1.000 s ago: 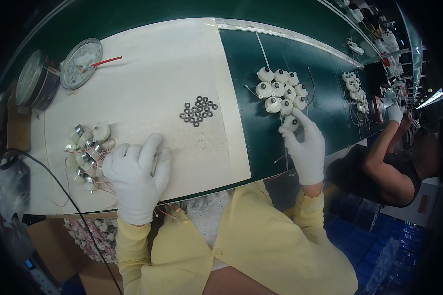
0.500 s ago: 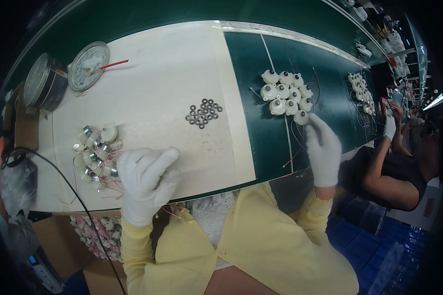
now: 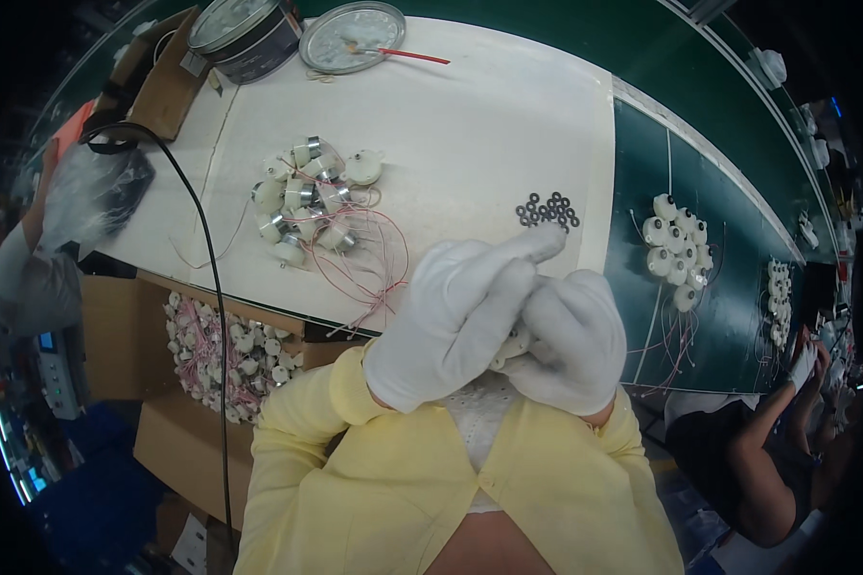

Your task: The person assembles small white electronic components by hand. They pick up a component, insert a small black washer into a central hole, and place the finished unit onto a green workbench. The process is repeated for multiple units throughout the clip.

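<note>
Motor (image 3: 514, 345), white and mostly hidden, sits in the curled right hand (image 3: 577, 345); the left hand (image 3: 451, 331) bends close beside it, its grip impossible to tell. From there, black rings (image 3: 544, 210) lie just past twelve o'clock on the table (image 3: 470, 125), wired motors (image 3: 299, 195) at ten, white motors (image 3: 678, 272) at two.

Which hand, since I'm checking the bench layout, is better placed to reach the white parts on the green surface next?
Probably the right hand: it is nearer the white parts on the green surface; the left hand lies farther across. One white piece shows between both; which grips it is unclear.
</note>
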Demonstrator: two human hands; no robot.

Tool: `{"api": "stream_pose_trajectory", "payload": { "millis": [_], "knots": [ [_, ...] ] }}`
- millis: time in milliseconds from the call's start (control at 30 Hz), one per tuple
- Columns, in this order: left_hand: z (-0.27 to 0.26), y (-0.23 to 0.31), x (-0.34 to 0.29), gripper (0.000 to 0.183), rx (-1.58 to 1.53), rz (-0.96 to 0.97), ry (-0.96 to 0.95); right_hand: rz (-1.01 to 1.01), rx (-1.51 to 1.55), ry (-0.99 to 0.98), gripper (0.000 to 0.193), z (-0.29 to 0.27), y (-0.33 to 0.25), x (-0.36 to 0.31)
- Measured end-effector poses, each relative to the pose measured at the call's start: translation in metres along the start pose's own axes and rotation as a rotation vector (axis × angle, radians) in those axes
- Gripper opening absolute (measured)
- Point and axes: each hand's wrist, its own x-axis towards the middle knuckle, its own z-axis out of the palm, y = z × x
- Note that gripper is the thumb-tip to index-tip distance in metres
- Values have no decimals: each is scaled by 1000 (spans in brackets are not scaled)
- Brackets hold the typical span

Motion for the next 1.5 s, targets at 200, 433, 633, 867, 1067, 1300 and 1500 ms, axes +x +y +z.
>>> {"api": "stream_pose_trajectory", "payload": {
  "millis": [200,433,633,867,1067,1300,1500],
  "knots": [
    [-6,5,7,35,-157,-246,-113,368,837,212,59,34,4,-33],
    [5,-11,-2,24,459,21,-1,362,1851,190,67,23,23,-47],
    [-34,-26,9,25,793,53,-5,-123,1607,231,36,-41,51,-38],
    [-76,-63,36,18,1260,-3,36,211,1343,75,30,-97,51,-78],
    [-29,-36,22,25,1028,2,-103,433,-276,-97,24,-30,40,-59],
    [-12,-18,-5,38,934,-101,-32,829,27,55,27,0,44,-56],
    [3,-18,-23,40,814,-119,-74,965,388,140,34,-12,48,-38]
  ]
}}
